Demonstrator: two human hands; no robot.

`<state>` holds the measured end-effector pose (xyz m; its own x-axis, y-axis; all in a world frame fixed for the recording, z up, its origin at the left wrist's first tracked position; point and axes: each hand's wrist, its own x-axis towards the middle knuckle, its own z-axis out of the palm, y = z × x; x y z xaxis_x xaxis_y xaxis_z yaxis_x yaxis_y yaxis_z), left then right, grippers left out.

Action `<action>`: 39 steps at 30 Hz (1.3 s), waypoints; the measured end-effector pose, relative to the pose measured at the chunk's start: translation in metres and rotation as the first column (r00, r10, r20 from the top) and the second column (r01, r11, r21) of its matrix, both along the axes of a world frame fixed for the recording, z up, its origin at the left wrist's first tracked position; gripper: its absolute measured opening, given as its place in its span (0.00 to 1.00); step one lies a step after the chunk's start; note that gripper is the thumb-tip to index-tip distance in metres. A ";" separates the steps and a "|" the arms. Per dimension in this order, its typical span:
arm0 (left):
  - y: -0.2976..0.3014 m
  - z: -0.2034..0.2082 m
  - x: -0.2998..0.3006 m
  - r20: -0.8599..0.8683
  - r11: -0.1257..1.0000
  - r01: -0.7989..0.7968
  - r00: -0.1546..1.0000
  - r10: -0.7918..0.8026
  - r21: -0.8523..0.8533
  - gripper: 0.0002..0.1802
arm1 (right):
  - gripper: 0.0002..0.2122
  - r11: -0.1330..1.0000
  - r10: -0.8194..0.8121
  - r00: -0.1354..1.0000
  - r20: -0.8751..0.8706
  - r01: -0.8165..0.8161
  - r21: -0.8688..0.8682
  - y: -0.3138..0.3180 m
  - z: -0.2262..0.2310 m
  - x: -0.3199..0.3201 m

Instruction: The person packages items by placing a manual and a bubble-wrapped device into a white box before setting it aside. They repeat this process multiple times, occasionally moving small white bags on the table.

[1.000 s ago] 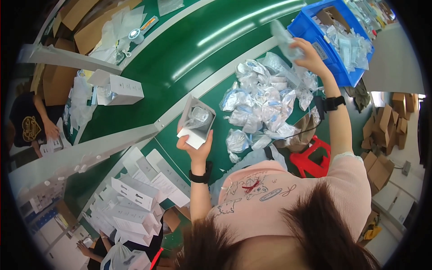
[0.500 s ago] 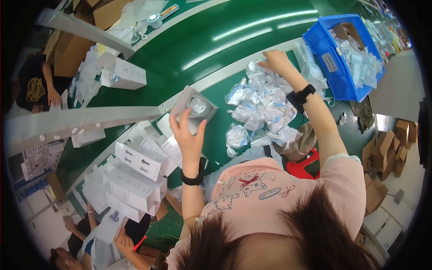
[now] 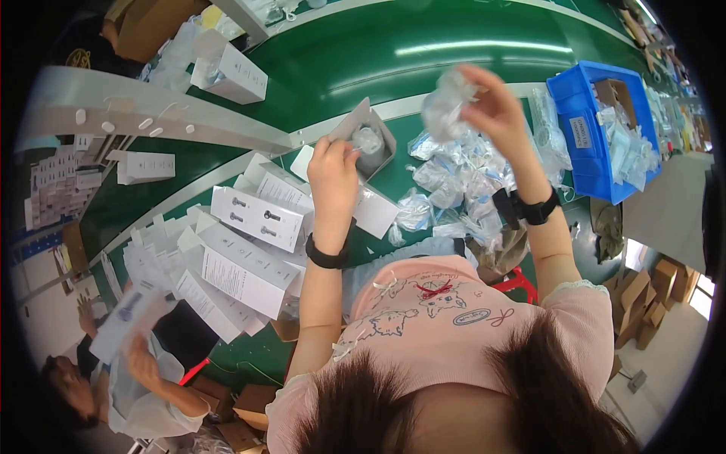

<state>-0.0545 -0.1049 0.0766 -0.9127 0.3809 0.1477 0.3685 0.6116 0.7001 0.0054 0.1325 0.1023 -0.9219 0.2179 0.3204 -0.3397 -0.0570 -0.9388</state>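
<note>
Fingers of my left hand are bent over the near left edge of an open white box on the green table. Inside the box sits a clear plastic-wrapped item, its kind hard to make out. My right hand is closed on a crinkled clear plastic bag, lifted above a heap of similar bags. Blue and white bits show through the heaped bags; the contents of the held one are unclear.
Many white printed boxes pile up at left. A blue bin with bagged parts stands at far right. A metal rail crosses the left side. Another person's hand holds a white box at lower left.
My right hand has lifted a plastic bag from the heap. My left hand has gone from spread beside the open box to gripping its edge. The view has shifted slightly.
</note>
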 end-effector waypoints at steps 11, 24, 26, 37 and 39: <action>-0.008 -0.004 -0.011 0.085 0.983 -0.044 0.996 0.029 0.179 0.05 | 0.12 0.229 0.561 0.826 -0.055 -0.091 0.969 -0.067 -0.016 -0.031; -0.009 -0.014 -0.008 0.039 0.984 -0.038 0.999 0.032 0.174 0.07 | 0.20 0.176 0.261 0.965 -0.006 -0.042 0.983 -0.089 -0.049 -0.011; -0.011 -0.017 -0.005 0.038 0.985 -0.044 0.999 0.038 0.168 0.08 | 0.24 0.271 0.207 0.976 -0.063 0.005 0.963 -0.079 -0.045 -0.009; -0.045 -0.089 0.089 -0.027 0.966 0.015 0.999 -0.023 -0.257 0.28 | 0.51 0.895 0.238 0.920 0.311 -0.332 0.298 -0.059 -0.074 -0.072; -0.043 -0.085 0.091 0.033 0.957 0.035 0.999 -0.027 -0.287 0.30 | 0.51 0.992 0.091 0.978 0.190 -0.106 0.073 -0.040 -0.071 -0.104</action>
